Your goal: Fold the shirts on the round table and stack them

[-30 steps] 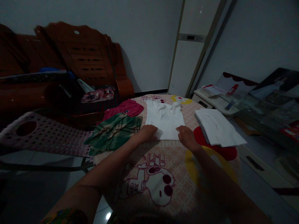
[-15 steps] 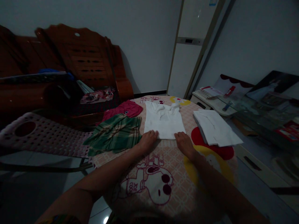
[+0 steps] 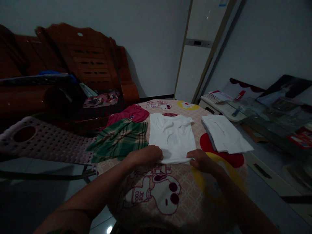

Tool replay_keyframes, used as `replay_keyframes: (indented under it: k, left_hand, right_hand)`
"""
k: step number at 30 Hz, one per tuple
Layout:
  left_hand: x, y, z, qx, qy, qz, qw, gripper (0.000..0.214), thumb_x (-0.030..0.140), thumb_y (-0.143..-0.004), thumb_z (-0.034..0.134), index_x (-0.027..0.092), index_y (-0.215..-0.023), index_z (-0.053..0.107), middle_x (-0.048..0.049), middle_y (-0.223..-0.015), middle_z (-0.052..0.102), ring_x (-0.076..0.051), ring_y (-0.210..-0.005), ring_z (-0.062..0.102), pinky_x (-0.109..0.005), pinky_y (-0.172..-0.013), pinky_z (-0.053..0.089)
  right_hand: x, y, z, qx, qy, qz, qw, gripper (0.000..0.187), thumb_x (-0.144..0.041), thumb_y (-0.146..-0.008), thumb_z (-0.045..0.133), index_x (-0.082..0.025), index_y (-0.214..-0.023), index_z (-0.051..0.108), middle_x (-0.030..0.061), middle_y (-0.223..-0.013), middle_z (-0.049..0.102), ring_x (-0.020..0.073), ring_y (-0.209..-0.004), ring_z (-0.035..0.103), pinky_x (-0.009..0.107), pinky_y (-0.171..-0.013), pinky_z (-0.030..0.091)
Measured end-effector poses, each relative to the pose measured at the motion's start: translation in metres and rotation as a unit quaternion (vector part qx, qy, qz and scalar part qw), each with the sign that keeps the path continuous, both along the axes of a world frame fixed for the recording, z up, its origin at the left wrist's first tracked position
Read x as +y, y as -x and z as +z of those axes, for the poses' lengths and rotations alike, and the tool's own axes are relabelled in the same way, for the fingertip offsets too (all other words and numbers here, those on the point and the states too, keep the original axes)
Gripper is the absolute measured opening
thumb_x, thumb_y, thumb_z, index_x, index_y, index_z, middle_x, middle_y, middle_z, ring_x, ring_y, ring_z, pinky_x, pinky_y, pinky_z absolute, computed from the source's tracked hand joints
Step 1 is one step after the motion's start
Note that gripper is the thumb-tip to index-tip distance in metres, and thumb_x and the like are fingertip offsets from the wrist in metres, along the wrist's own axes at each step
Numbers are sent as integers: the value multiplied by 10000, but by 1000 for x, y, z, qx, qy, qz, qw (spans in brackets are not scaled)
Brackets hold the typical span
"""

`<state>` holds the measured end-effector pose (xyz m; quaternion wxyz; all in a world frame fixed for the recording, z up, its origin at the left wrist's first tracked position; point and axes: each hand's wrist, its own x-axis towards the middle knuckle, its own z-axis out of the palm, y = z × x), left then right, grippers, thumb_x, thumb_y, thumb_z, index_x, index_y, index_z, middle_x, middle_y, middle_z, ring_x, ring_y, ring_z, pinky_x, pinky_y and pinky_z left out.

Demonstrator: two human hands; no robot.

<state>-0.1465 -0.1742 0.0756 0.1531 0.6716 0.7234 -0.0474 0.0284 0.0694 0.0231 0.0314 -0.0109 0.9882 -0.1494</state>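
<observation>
A white shirt (image 3: pixel 172 135), partly folded and a little wrinkled, lies on the round table's patterned cloth (image 3: pixel 192 191). At its near edge on the left, my left hand (image 3: pixel 149 155) is closed on the fabric. My right hand (image 3: pixel 201 160) pinches the near right corner, with a bit of white cloth showing past the fingers. Between the hands the near edge is drawn fairly straight. Left of the shirt are a green plaid garment (image 3: pixel 120 138) and a crimson garment (image 3: pixel 130 113). A stack of folded white clothes (image 3: pixel 225 134) sits to the right.
A woven chair (image 3: pixel 51 143) stands at the left of the table, with a wooden sofa (image 3: pixel 90 61) behind it. On the right is a glass-topped cabinet (image 3: pixel 263 120) with papers and a framed picture (image 3: pixel 285 87). A tall white cabinet-like unit (image 3: pixel 195 65) stands at the back.
Both hands have moved toward me, pulling the white shirt's near edge with them. The shirt has slid nearer, baring cloth at its far side. The other garments have stayed put.
</observation>
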Motion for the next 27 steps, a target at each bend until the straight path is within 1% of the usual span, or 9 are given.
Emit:
replay_keyframes:
  k: [3,7,10,13,15,17,20,24,27]
  left_hand:
    - [0,-8,3,-58,23,-50,997,277,15,-756,589,194,-878,761,-66,-760,734,-195,-744,677,-253,-644,463]
    - [5,-13,1,-133,56,-99,985,262,52,-743,651,211,-911,774,-36,-799,761,-175,-706,668,-236,-590,434]
    - [8,-9,0,-242,72,-113,961,209,195,-747,770,198,-957,771,-35,-843,772,-162,-711,680,-215,-606,452]
    - [19,9,0,-330,30,-87,940,292,304,-797,763,176,-1059,747,-55,-934,777,-158,-791,705,-197,-678,480]
    - [34,31,-3,-315,-52,-33,947,268,289,-851,697,169,-1087,735,-59,-984,773,-153,-837,708,-194,-732,485]
    - [52,57,-9,-247,-161,60,954,246,247,-869,640,164,-1079,737,-62,-1003,771,-159,-856,706,-206,-761,487]
    - [78,98,-21,-146,-291,226,918,258,211,-861,590,151,-1053,752,-73,-1034,766,-180,-899,700,-228,-788,494]
    - [99,134,-37,-123,-328,380,856,292,189,-873,527,124,-1033,763,-70,-873,771,-173,-802,698,-241,-752,502]
    - [108,146,-49,-84,-317,428,842,308,170,-869,535,142,-1083,754,-93,-1006,769,-196,-938,699,-266,-857,504]
  right_hand:
    - [-8,-11,6,-47,71,30,996,169,-82,-696,505,-169,-691,650,22,-672,649,144,-644,550,243,-636,376]
    - [-17,-17,16,-99,162,47,981,189,-70,-665,519,-155,-715,680,16,-690,661,132,-653,562,222,-615,387]
    - [-14,-15,21,-166,257,53,951,179,-153,-730,599,-151,-844,737,17,-712,681,122,-627,576,218,-584,405]
    - [-4,-6,21,-184,378,-25,907,291,-361,-794,653,-142,-965,738,25,-675,678,119,-561,582,222,-526,430]
    - [6,5,17,-121,436,-106,886,365,-447,-784,658,-131,-954,723,26,-636,668,122,-522,581,226,-490,442]
    - [19,20,11,-24,459,-171,872,373,-476,-762,671,-134,-905,708,21,-611,660,122,-495,577,227,-467,447]
    - [36,40,5,120,450,-263,845,327,-475,-758,672,-151,-805,686,13,-593,650,115,-474,571,220,-451,449]
    - [49,62,3,241,440,-325,802,286,-446,-751,663,-161,-766,674,16,-594,651,122,-477,577,228,-458,464]
    - [58,84,0,284,426,-323,796,284,-438,-738,656,-158,-780,684,23,-600,662,144,-513,604,259,-522,505]
